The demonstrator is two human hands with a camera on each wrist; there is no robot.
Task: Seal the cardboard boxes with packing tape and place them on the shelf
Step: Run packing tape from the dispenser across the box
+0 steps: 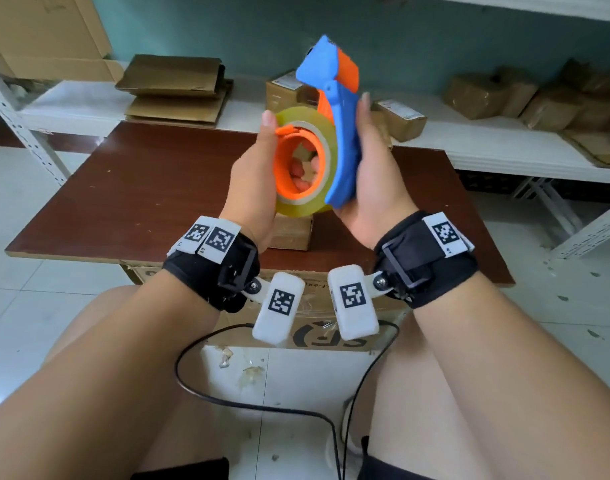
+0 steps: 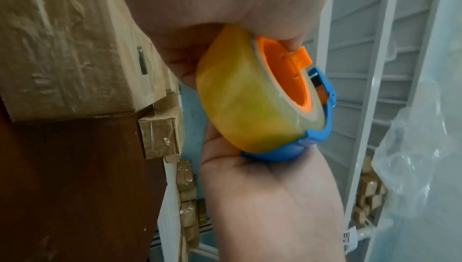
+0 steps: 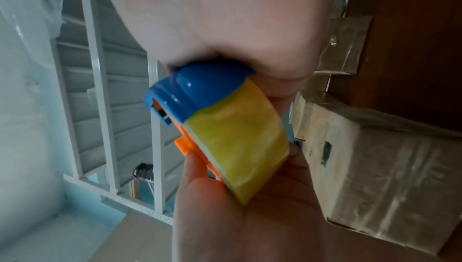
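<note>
A blue and orange tape dispenser (image 1: 343,140) with a yellowish tape roll (image 1: 298,116) is held upright over the brown table (image 1: 151,192). My left hand (image 1: 258,168) grips the roll, thumb on its rim and fingers showing through the orange core. My right hand (image 1: 369,157) wraps the blue body from the right. The tape roll (image 2: 240,106) fills the left wrist view, and the roll (image 3: 240,147) does the same in the right wrist view. A small taped cardboard box (image 1: 291,233) sits on the table under my hands, partly hidden; the box (image 2: 65,44) is near.
A white shelf (image 1: 497,147) behind the table holds small taped boxes (image 1: 400,119), more wrapped boxes (image 1: 539,95) at the right and flattened cardboard (image 1: 175,88) at the left. A large carton (image 1: 317,334) stands under the table's near edge. A black cable (image 1: 227,401) crosses the floor.
</note>
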